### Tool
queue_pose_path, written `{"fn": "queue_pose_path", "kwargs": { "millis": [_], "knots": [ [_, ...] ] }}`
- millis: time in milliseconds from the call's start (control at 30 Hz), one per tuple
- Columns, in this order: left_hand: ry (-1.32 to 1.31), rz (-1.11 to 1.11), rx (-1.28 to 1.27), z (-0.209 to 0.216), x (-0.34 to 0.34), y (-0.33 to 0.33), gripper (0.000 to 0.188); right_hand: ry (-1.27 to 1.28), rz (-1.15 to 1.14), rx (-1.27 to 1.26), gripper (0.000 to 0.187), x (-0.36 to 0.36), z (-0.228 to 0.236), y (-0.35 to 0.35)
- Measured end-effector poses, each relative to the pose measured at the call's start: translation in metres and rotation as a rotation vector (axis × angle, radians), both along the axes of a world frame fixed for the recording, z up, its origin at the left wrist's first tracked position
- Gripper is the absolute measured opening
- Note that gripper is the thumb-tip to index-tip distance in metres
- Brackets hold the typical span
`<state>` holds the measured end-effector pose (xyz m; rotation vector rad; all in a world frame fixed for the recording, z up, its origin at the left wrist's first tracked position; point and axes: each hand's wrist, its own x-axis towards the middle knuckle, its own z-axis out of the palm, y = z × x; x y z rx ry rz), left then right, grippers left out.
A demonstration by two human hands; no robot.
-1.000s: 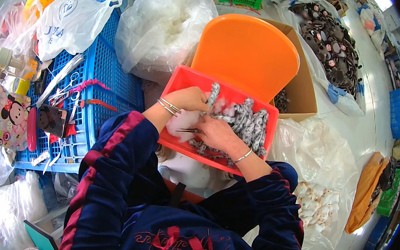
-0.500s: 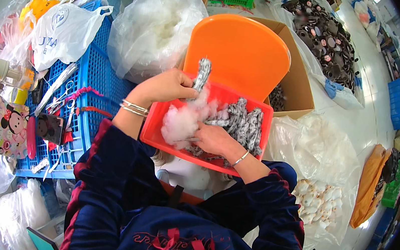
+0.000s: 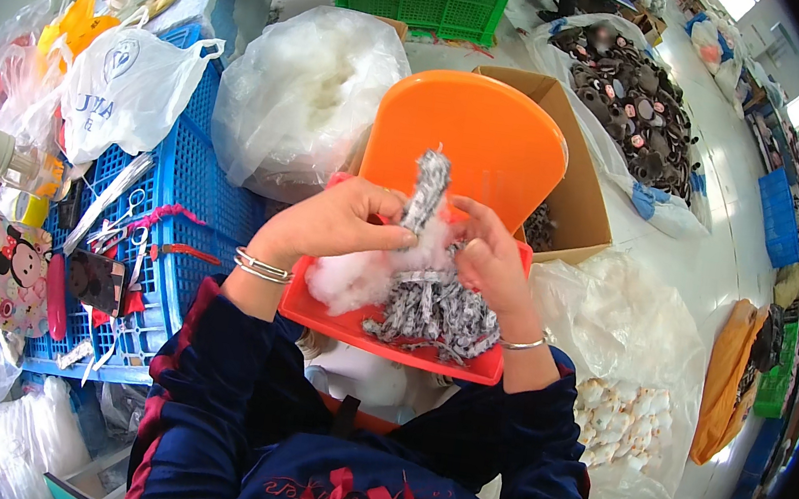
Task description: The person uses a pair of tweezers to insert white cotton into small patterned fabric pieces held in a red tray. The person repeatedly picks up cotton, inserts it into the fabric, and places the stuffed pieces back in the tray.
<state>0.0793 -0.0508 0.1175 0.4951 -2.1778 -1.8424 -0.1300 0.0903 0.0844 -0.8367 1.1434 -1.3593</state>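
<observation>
Centrally, left hand (image 3: 342, 224) pinching grey piece (image 3: 429, 185)

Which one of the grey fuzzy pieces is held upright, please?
The single upright piece pinched by the left hand; the other grey pieces lie heaped in the red tray below it.
</observation>
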Motion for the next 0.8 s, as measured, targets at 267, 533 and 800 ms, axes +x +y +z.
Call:
{"fn": "queue_pose_path", "kwargs": {
  "millis": [267,533,800],
  "knots": [
    [0.073,-0.019,0.263,-0.004,-0.015,0.018,0.018,0.131,-0.121,-0.081,0.015,0.01,-0.003,-0.004],
    [-0.073,0.014,0.124,-0.015,-0.027,0.024,0.017,0.137,-0.23,-0.092,0.011,0.003,-0.012,-0.004],
    [0.0,0.088,0.02,-0.001,-0.019,0.014,0.024,0.201,-0.134,0.016,0.017,-0.035,0.005,0.005]
  ]
}}
